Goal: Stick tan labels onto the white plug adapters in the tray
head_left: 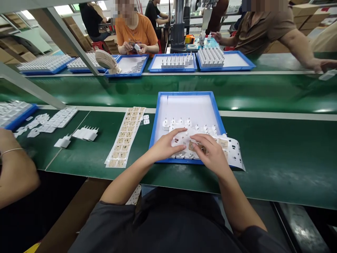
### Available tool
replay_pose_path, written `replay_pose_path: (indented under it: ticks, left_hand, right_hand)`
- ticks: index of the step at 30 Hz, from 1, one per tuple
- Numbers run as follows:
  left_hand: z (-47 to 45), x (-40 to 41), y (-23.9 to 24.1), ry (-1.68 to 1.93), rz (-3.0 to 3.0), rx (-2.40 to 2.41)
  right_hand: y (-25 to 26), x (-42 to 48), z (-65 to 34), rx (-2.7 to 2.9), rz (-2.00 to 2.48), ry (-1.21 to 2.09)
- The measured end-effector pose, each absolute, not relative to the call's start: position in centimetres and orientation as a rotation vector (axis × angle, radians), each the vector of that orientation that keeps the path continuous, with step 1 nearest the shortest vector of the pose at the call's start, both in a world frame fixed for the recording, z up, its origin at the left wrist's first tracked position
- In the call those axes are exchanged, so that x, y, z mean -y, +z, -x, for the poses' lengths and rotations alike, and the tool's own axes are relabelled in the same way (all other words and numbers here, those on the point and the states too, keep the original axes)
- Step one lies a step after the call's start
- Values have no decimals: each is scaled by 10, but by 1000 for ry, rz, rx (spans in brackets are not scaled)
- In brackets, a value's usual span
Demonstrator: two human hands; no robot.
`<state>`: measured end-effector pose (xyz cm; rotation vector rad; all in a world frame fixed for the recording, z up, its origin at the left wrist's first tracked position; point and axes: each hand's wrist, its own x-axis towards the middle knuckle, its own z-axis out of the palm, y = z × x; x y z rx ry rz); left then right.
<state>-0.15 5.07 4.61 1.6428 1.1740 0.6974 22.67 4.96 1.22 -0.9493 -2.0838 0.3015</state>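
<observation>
A sheet of stickers (233, 151) lies across the near part of a blue-rimmed white tray (189, 102), over white plug adapters (206, 128) standing in it. Some brown stickers are on the sheet; other spots are bare, with small dark cut-outs. My left hand (167, 143) rests over the sheet's left part, its thumb and fingers apart. At the middle of the sheet my right hand (211, 153) is bent inward, thumb and forefinger pinching at a brown sticker (191, 145). Its other fingers partly cover the stickers behind.
Left of the tray lies another sticker sheet (122, 140). Farther left are white plug adapters (85, 133) and flat white pieces (59, 119). A neighbour's arm (17, 165) reaches in at left. Beyond the green belt (131, 88) sit co-workers, trays and a small fan (106, 60).
</observation>
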Motion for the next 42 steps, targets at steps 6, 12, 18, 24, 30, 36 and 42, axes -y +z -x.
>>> replay_pose_path:
  ticks: [6,12,18,24,30,36,42]
  left_hand:
    - [-6,-58,41,829,-1422,-1058]
    - [-7,-61,35,850,-1072,-944]
    - [-7,-66,29,814,-1026,-972]
    - [11,-70,33,945,-1684,-1390]
    - [50,-101,15,942,-2081,-1700]
    - [48,-125,-6,601,-2172,-1685]
    - [55,-106,2,1072,-1759,-1686]
  right_hand:
    - [12,-49,-226,2039,902,128]
    - [10,-50,-225,1965,853,35]
    - [8,-50,-231,1784,843,306]
    - [3,-50,-237,1369,822,688]
    - [0,-51,-237,1400,807,681]
    - [0,-51,-238,1555,758,561]
    - [5,-48,-235,1638,742,496]
